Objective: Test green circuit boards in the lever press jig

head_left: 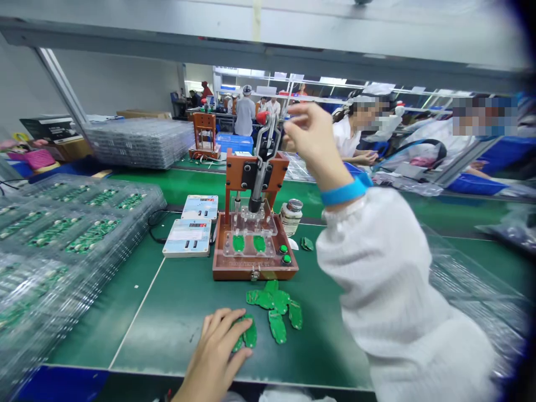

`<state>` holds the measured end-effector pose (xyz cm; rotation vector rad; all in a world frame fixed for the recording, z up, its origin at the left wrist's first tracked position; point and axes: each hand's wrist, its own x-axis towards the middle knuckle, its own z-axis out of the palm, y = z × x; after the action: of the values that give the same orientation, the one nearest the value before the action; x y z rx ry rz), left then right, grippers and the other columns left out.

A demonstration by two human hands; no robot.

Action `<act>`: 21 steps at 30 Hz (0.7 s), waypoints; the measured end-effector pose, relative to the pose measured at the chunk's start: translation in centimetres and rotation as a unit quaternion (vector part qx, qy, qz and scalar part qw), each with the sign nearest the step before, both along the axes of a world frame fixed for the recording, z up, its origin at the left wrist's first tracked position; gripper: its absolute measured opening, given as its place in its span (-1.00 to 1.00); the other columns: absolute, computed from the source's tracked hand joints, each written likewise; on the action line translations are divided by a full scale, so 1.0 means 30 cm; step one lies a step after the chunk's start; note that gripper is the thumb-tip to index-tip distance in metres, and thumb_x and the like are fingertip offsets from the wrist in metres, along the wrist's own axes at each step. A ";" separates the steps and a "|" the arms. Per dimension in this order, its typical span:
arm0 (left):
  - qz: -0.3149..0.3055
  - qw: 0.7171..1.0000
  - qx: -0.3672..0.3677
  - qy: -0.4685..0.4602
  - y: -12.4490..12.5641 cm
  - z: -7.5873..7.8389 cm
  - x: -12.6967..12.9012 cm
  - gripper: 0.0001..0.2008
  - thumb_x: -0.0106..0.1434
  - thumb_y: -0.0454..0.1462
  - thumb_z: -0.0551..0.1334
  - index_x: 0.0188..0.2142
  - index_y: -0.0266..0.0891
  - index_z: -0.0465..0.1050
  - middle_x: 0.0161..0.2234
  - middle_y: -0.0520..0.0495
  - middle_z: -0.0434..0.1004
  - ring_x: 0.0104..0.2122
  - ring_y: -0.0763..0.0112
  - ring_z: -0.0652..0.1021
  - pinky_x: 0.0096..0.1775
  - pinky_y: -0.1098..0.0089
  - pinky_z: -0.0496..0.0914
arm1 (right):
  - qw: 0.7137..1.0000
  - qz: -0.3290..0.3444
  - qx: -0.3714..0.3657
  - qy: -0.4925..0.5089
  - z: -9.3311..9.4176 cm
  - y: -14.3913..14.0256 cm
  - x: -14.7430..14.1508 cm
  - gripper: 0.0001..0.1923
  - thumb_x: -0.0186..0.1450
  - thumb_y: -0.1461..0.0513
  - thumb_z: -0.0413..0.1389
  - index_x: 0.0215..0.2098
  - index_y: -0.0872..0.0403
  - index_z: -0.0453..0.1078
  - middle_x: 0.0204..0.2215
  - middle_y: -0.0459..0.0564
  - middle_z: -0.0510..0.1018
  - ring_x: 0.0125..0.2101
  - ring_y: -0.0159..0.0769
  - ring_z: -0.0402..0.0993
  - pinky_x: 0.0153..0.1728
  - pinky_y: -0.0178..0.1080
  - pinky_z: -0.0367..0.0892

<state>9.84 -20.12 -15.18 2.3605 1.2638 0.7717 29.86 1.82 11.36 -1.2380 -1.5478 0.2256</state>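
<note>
My left hand (218, 346) rests on the green mat at the near edge, fingers curled over a small green circuit board (249, 335). Several more green boards (276, 307) lie loose just to its right. My right hand (312, 137), in a white sleeve with a blue wristband, is raised beside the lever handle (268, 134) of an orange test fixture (253, 234); its fingers look apart and just off the handle. Two green boards (249, 243) sit in the fixture's clear nest.
Stacks of clear trays with green boards (62, 234) fill the left side. Two white meters (192, 226) stand left of the fixture, a small jar (291, 215) and a single board (307, 243) to its right. Other workers sit beyond the bench.
</note>
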 end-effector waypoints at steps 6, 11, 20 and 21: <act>-0.009 1.000 -0.010 0.014 0.000 0.006 -0.001 -0.68 0.24 -0.31 0.24 0.00 -0.05 0.43 0.04 -0.06 0.46 -0.03 0.14 0.41 -0.10 0.15 0.41 | 0.990 0.099 -0.081 -0.065 -0.416 -0.175 0.118 -0.92 0.14 0.40 0.12 -0.40 0.20 0.46 -0.43 -0.01 0.58 -0.42 -0.34 0.51 -0.32 -0.22 0.44; -0.009 1.000 -0.001 0.006 0.002 0.001 0.002 -0.69 0.24 -0.33 0.24 -0.02 -0.05 0.45 0.03 -0.07 0.47 -0.04 0.15 0.42 -0.11 0.16 0.42 | 0.954 0.222 -0.111 -0.167 -0.580 -0.268 0.079 -0.68 0.15 0.23 0.24 -0.11 0.11 0.44 -0.07 0.09 0.51 -0.04 -0.20 0.43 0.00 -0.08 0.33; -0.003 1.000 -0.001 -0.003 0.000 0.007 0.001 -0.69 0.22 -0.32 0.26 -0.03 -0.06 0.46 0.00 -0.09 0.49 -0.06 0.15 0.45 -0.11 0.16 0.43 | 0.948 0.207 -0.025 -0.239 -0.613 -0.281 0.036 -0.72 0.31 0.16 0.10 -0.03 0.05 0.41 -0.02 0.10 0.45 0.04 -0.18 0.33 0.05 0.01 0.25; -0.003 1.000 -0.005 -0.003 0.001 0.009 0.001 -0.69 0.22 -0.32 0.25 -0.03 -0.05 0.47 0.00 -0.09 0.49 -0.06 0.15 0.45 -0.12 0.16 0.43 | 0.944 0.213 -0.020 -0.251 -0.617 -0.287 0.019 -0.70 0.33 0.17 0.06 0.00 0.05 0.40 0.00 0.11 0.44 0.07 -0.17 0.30 0.07 0.02 0.23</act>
<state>9.89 -20.10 -14.90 2.3522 1.2558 0.7681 30.42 -6.78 -7.16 -1.0210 -2.2635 0.2289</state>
